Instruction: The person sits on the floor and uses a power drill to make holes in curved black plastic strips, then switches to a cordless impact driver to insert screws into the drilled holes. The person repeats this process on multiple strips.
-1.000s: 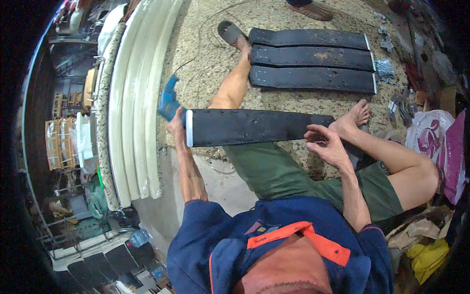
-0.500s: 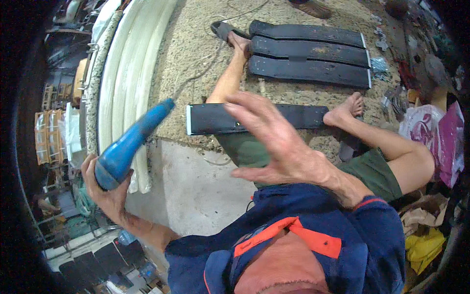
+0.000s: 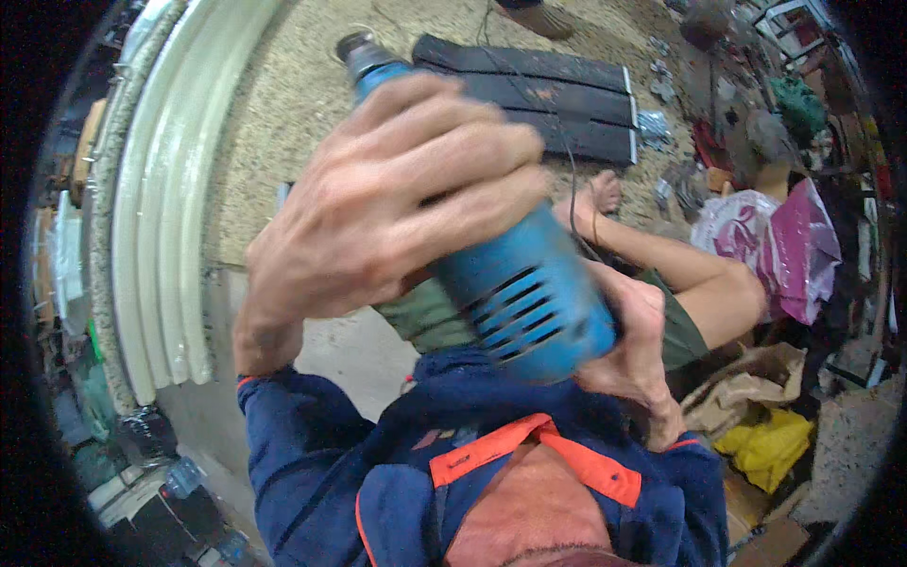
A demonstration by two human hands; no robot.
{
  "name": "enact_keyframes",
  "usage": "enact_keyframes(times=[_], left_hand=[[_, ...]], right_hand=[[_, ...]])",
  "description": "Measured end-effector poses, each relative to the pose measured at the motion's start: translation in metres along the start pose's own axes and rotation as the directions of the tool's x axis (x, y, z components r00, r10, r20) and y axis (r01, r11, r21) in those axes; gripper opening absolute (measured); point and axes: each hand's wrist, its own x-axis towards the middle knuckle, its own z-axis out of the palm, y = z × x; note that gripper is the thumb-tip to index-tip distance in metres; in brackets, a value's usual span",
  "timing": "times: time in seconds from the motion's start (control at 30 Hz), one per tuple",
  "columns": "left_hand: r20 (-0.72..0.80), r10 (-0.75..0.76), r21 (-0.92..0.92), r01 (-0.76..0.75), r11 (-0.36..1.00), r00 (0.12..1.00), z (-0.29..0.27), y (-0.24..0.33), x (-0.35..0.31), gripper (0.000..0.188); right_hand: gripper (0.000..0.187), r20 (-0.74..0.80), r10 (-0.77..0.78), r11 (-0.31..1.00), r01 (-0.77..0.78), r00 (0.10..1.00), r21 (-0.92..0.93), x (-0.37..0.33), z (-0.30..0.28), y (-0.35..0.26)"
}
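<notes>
A blue corded power tool (image 3: 529,293) with vent slots in its body and a round metal nose fills the middle of the view, close to my chest. My left hand (image 3: 397,180) is closed around its body, fingers wrapped over the top. At the vented end, my right hand (image 3: 635,326) is closed against the tool, its fingers partly hidden behind it. The dark cord (image 3: 573,161) runs down toward my right hand. Beyond lie long black panels (image 3: 557,99) with pale ends, side by side. Below my left hand, most of the panel by my legs is hidden.
Long plastic-wrapped white tubes (image 3: 161,208) lie at the left. My bare foot (image 3: 590,198) rests on the rough floor matting (image 3: 274,104). At the right are a pink and white plastic bag (image 3: 794,241), a yellow bag (image 3: 770,449), brown paper (image 3: 751,383) and small metal parts (image 3: 663,80).
The tool has come from the far left to in front of my chest and turned round. My left hand now wraps its body. My right hand, open before, has closed on its vented end.
</notes>
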Motion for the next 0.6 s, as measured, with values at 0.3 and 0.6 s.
enact_keyframes(times=[0.3,0.6], left_hand=[[0.571,-0.809,-0.820,0.133,-0.556,0.141,0.244,0.056,-0.003,0.036],[0.860,-0.297,-0.295,-0.071,-0.953,0.415,0.322,0.072,-0.016,0.061]], right_hand=[[0.031,-0.026,0.901,0.408,-0.824,0.434,0.392,-0.101,-0.007,0.011],[0.036,0.169,0.949,0.212,-0.938,0.264,0.274,-0.111,-0.004,0.028]])
